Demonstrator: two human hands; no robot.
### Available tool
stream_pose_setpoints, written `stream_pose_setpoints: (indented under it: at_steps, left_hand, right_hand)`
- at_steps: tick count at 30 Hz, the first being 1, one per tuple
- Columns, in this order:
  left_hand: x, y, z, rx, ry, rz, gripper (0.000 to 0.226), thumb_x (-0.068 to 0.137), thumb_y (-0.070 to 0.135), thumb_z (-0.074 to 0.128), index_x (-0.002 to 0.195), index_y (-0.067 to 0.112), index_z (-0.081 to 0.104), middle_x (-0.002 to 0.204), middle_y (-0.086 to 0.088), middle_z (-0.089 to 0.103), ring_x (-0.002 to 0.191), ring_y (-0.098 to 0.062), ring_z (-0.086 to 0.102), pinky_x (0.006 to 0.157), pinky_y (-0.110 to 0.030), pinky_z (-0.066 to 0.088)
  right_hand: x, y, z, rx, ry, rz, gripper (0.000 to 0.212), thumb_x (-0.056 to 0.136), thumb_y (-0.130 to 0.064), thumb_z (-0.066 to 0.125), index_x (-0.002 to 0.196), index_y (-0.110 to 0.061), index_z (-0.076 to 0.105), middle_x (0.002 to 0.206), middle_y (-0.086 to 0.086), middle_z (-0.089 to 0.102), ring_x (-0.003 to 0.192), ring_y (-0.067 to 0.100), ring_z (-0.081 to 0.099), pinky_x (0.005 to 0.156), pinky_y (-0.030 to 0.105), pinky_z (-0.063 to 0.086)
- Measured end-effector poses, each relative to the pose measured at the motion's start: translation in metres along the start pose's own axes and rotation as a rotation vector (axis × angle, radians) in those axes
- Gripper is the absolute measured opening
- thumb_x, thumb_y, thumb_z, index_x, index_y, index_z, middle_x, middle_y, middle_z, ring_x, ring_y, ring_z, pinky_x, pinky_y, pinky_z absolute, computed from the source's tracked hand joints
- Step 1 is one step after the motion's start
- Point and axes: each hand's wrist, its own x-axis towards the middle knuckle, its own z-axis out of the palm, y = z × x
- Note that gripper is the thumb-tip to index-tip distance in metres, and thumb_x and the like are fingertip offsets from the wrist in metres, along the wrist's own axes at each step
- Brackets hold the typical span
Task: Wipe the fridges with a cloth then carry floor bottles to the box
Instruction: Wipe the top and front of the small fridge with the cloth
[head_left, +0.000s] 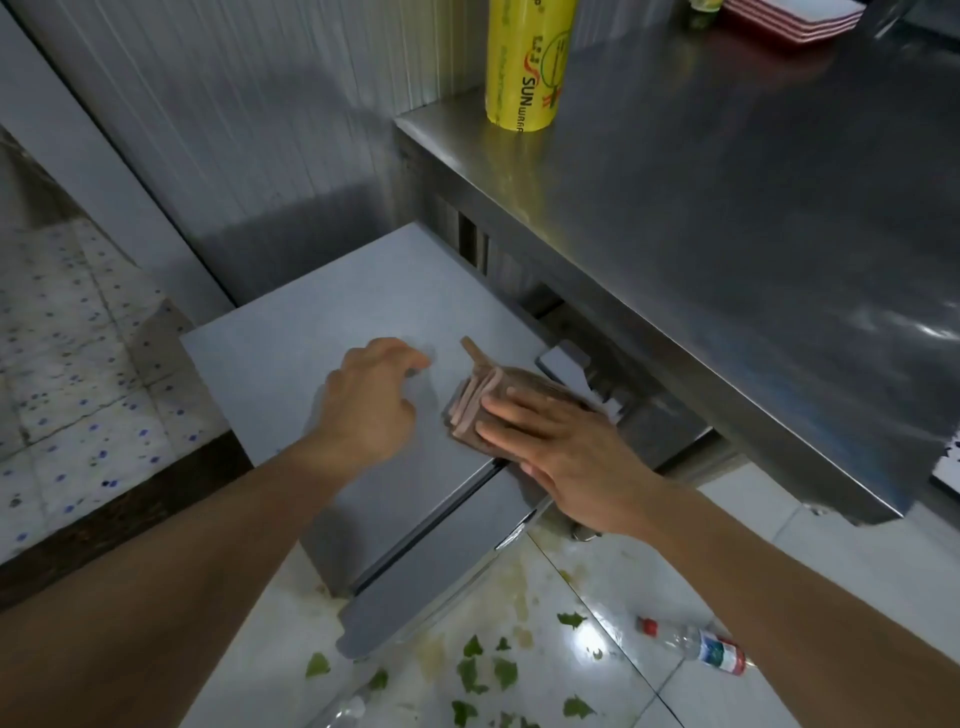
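A low grey fridge (332, 332) is carrying a folded brown cloth (480, 397) near its right edge; beside it, a higher steel bench (727, 218) is holding an upright yellow wrap roll (524, 62) and stacked red trays (789, 18); the white tiled floor (779, 551) is bearing a lying plastic bottle (693, 644) and scattered green leaves (488, 670).

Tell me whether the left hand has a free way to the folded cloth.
Probably yes: the left hand rests beside the cloth on the fridge top, bare surface between; only the right hand presses it.
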Motion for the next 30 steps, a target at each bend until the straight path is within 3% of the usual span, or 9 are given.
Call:
stream_pose_setpoints:
  at_steps: [3,7,12,15,17,19,23,26,30]
  left_hand:
    - [0.005,-0.024,0.006,0.156,-0.05,-0.09,0.059,0.086,0.012,0.05,0.139,0.034,0.037,0.151,0.003,0.028,0.132,-0.026,0.026,0.106,-0.04,0.024]
    - [0.008,-0.041,0.014,0.232,-0.041,-0.061,0.057,0.089,0.019,0.048,0.139,0.042,0.033,0.151,0.006,0.022,0.127,-0.025,0.023,0.103,-0.041,0.023]
    - [0.013,-0.046,0.01,0.221,-0.029,-0.032,0.055,0.088,0.019,0.05,0.136,0.043,0.036,0.146,0.007,0.028,0.122,-0.023,0.026,0.101,-0.039,0.023]
    - [0.025,-0.055,0.001,0.231,-0.001,-0.036,0.057,0.089,0.02,0.048,0.14,0.039,0.031,0.149,0.005,0.027,0.127,-0.024,0.024,0.103,-0.04,0.022]
    - [0.035,-0.064,-0.007,0.252,0.006,-0.077,0.059,0.091,0.023,0.048,0.143,0.037,0.025,0.154,0.004,0.019,0.134,-0.027,0.018,0.108,-0.045,0.019]
    - [0.044,-0.075,-0.012,0.275,-0.01,-0.113,0.06,0.091,0.026,0.047,0.144,0.038,0.022,0.156,0.002,0.013,0.137,-0.029,0.014,0.109,-0.048,0.016]
    - [0.054,-0.089,-0.015,0.258,-0.037,-0.179,0.055,0.09,0.033,0.046,0.141,0.04,0.026,0.154,0.001,0.015,0.135,-0.032,0.016,0.108,-0.048,0.018]
    - [0.057,-0.092,-0.015,0.263,-0.013,-0.153,0.054,0.088,0.038,0.049,0.138,0.041,0.03,0.151,0.001,0.022,0.13,-0.03,0.02,0.107,-0.047,0.02]
    - [0.057,-0.096,-0.013,0.258,0.008,-0.11,0.052,0.088,0.042,0.047,0.137,0.043,0.029,0.149,0.001,0.02,0.129,-0.028,0.019,0.106,-0.045,0.02]
  right_hand:
    - [0.009,0.008,0.014,-0.052,-0.062,0.112,0.06,0.097,-0.05,0.014,0.15,-0.026,-0.002,0.158,-0.004,-0.007,0.146,0.017,-0.008,0.12,0.042,0.006]
    - [0.051,0.001,0.018,-0.019,-0.026,0.278,0.086,0.085,-0.069,-0.006,0.15,-0.013,-0.006,0.159,0.008,-0.008,0.145,0.023,-0.011,0.118,0.04,-0.007]
    - [0.104,-0.003,0.005,0.059,-0.04,0.382,0.075,0.096,-0.057,0.016,0.15,-0.009,-0.005,0.159,0.013,-0.007,0.146,0.027,-0.007,0.12,0.042,-0.001]
    - [0.069,0.006,-0.002,0.0,0.009,0.293,0.063,0.095,-0.042,0.022,0.15,-0.013,0.016,0.158,0.009,0.014,0.146,0.023,0.013,0.117,0.042,0.007]
    - [0.045,0.009,-0.003,-0.042,0.08,0.291,0.058,0.09,-0.033,0.046,0.144,-0.015,0.036,0.153,0.006,0.032,0.14,0.022,0.032,0.115,0.041,0.014]
    - [0.048,0.007,0.003,-0.06,0.084,0.328,0.064,0.084,-0.021,0.061,0.143,-0.011,0.038,0.151,0.01,0.035,0.139,0.025,0.034,0.114,0.039,0.011]
    - [0.107,0.009,0.008,-0.028,0.065,0.489,0.066,0.092,-0.021,0.047,0.149,-0.006,0.015,0.156,0.016,0.019,0.143,0.03,0.02,0.117,0.041,0.015]
    - [0.15,0.019,0.007,0.043,0.107,0.578,0.068,0.088,-0.017,0.048,0.148,-0.011,0.015,0.154,0.014,0.023,0.14,0.033,0.024,0.111,0.045,0.027]
    - [0.201,0.026,0.009,0.115,0.147,0.549,0.066,0.089,-0.015,0.045,0.148,-0.016,0.017,0.155,0.009,0.02,0.14,0.033,0.022,0.11,0.047,0.029]
